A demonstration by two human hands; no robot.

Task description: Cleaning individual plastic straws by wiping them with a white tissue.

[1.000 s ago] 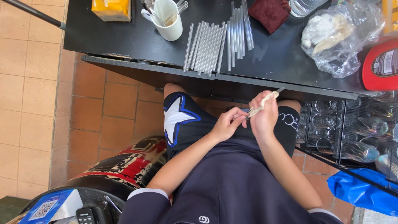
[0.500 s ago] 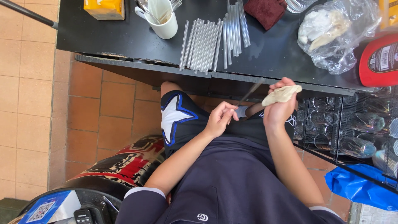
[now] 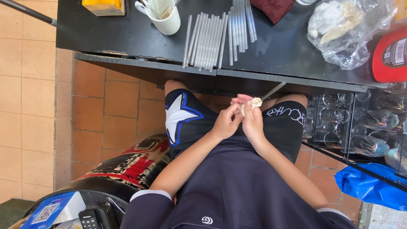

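Landmark: the near edge of the black table (image 3: 127,38); all places are given from it.

Thing in hand: a thin clear straw (image 3: 272,90) with a small pale wad (image 3: 255,102), cloth or paper, at its lower end. Which of the two cannot be told.

Place of the straw: just below the table edge, over the lap, in front of the black shorts (image 3: 190,118).

Long axis: slanted, the low end held at the fingers, the free end pointing up and to the person's right, almost reaching the underside of the table edge.

Right hand (image 3: 253,123): closed narrowly on the wad and the straw's low end. The wad is pinched at the fingertips.

Left hand (image 3: 227,123): fingers curled, tips brought against the same wad from the left side. Whether it grips or only touches cannot be told.

Nearer hand: both meet at the low end; the right one lies along the straw's line, so the free end is nearer to it.

Spare straws: a row of clear straws (image 3: 205,40) lies on the table, above the hands, long axes running away from the edge.

Also on the table: white mug (image 3: 163,19), to the left of the row; crumpled clear bag (image 3: 347,29), to its right.
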